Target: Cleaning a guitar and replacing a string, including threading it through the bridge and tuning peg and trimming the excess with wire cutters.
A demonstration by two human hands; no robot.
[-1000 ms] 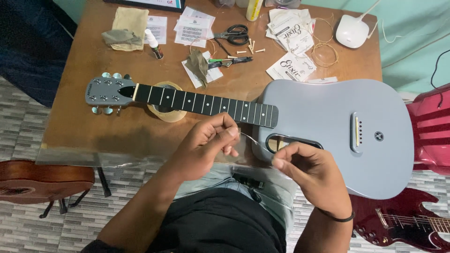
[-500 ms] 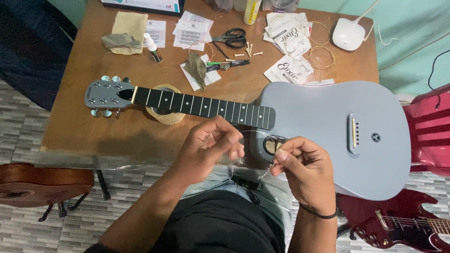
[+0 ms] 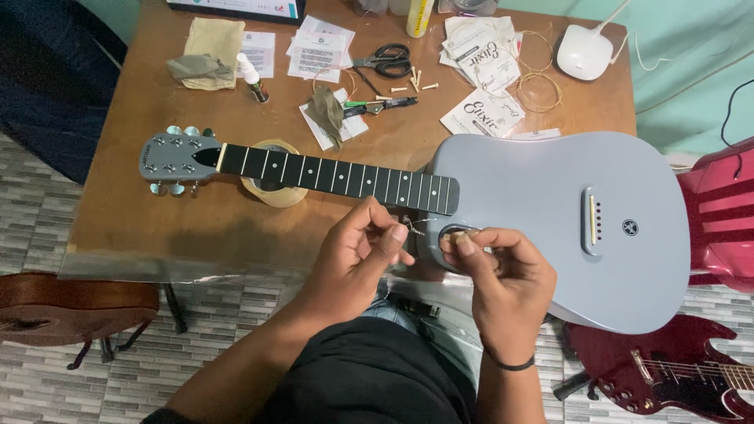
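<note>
Two hands meet over the near edge of the bench: the left hand (image 3: pixel 357 251) is curled, thumb and fingers pinched on a thin guitar string (image 3: pixel 415 228), and the right hand (image 3: pixel 503 271) pinches a small pale piece just beside it, close over the grey guitar (image 3: pixel 542 212). Beyond the left hand the guitar's neck rests on a tape roll (image 3: pixel 271 192). Farther off lie scissors (image 3: pixel 385 59) and string packets (image 3: pixel 483 114).
</note>
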